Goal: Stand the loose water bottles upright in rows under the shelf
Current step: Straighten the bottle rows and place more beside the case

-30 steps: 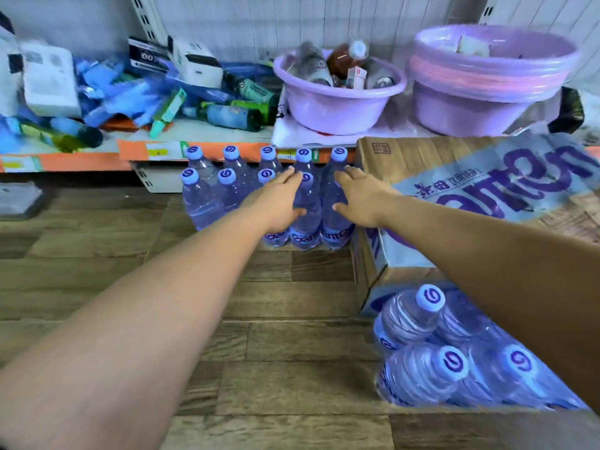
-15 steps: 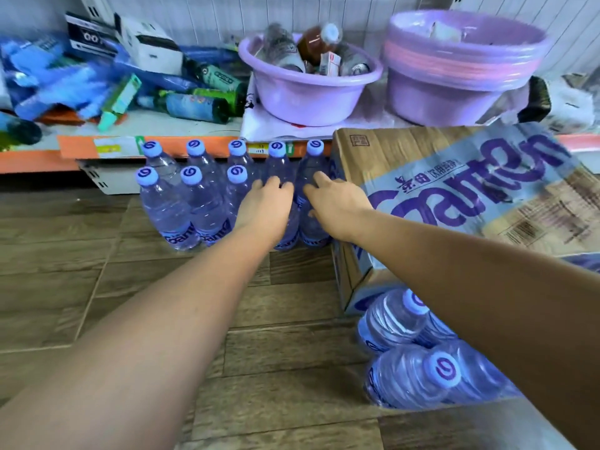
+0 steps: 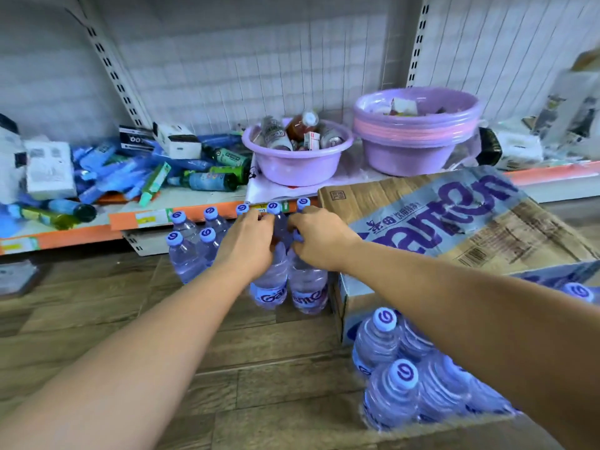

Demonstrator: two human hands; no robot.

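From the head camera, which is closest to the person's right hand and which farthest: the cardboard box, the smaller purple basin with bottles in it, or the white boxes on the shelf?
From the right hand:
1. Cardboard box, right beside the hand, on the floor.
2. Smaller purple basin, up on the shelf just behind the hands.
3. White boxes, far left end of the shelf.

A small shop aisle.
Slotted uprights carry a shelf (image 3: 194, 219) with an orange price strip; boxed goods lie on it, water bottles (image 3: 191, 251) below.

Two hands (image 3: 250, 245), two basins (image 3: 297, 160)
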